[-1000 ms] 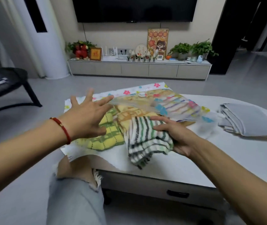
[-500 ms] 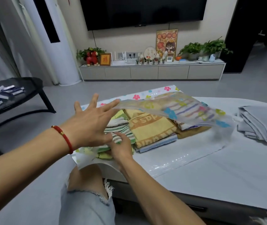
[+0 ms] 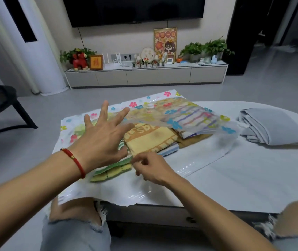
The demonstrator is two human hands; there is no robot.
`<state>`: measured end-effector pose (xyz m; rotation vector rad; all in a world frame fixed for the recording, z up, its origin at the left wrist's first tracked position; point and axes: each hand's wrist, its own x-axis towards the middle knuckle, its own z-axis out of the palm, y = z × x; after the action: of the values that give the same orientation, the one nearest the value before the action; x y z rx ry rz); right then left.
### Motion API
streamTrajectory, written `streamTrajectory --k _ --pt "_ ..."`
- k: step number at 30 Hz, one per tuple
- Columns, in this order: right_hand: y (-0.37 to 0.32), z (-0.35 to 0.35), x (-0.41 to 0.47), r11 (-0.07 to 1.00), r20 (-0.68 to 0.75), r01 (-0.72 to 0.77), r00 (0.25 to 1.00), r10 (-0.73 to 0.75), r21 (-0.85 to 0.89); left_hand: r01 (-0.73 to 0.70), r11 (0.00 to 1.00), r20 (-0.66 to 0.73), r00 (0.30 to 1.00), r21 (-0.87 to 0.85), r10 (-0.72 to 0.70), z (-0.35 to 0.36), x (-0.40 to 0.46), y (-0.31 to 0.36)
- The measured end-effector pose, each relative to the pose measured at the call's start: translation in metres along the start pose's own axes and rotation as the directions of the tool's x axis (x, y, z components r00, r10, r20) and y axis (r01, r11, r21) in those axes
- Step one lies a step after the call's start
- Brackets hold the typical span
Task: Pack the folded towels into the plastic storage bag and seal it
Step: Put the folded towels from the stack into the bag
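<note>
The folded towels [image 3: 150,140] now all lie inside the plastic storage bag [image 3: 195,160] on the counter [image 3: 253,178], the striped one newly tucked under the left hand [image 3: 101,140], whose spread fingers lift the flap, while the right hand [image 3: 151,167] withdraws empty, fingers loosely curled, leaving only sealing.

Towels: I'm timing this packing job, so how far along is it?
Several folded towels already lie inside the plastic storage bag. The left hand lifts the top flap; the right hand is by the yellow-green towel at the mouth. A grey towel waits outside, and the bag remains unsealed.
</note>
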<state>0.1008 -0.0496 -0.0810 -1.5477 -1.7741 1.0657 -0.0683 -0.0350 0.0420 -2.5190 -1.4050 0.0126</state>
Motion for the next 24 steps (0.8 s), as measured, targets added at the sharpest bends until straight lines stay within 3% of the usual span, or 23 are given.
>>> streamTrajectory --k 5,9,12,15,17,21,24 --pt "0.045 -0.094 -0.048 0.986 0.059 -0.043 0.997 0.053 -0.16 -0.078 0.997 -0.045 0.996 0.027 0.079 0.003 0.042 0.043" --pt "0.097 -0.186 -0.079 0.971 -0.213 -0.174 0.967 0.138 -0.164 -0.143 0.987 -0.036 0.989 0.071 0.146 0.003 0.083 0.077" --pt "0.146 -0.253 -0.086 0.906 -0.57 -0.362 0.801 0.182 -0.221 -0.185 0.977 -0.001 0.982 0.107 0.187 0.005 0.112 0.095" --pt "0.194 -0.309 -0.077 0.79 -0.74 -0.538 0.652 0.167 -0.295 -0.218 0.968 0.046 0.976 0.123 0.214 0.008 0.136 0.108" --pt "0.218 -0.339 -0.065 0.722 -0.771 -0.613 0.611 0.178 -0.32 -0.223 0.967 0.078 0.974 0.12 0.215 0.01 0.146 0.113" --pt "0.258 -0.375 -0.039 0.642 -0.722 -0.758 0.509 0.469 -0.117 -0.173 0.983 0.063 0.984 0.062 0.169 0.013 0.151 0.11" --pt "0.282 -0.373 -0.03 0.522 -0.656 -0.84 0.479 0.583 -0.149 -0.144 0.99 0.01 0.99 0.01 0.144 0.011 0.148 0.106"
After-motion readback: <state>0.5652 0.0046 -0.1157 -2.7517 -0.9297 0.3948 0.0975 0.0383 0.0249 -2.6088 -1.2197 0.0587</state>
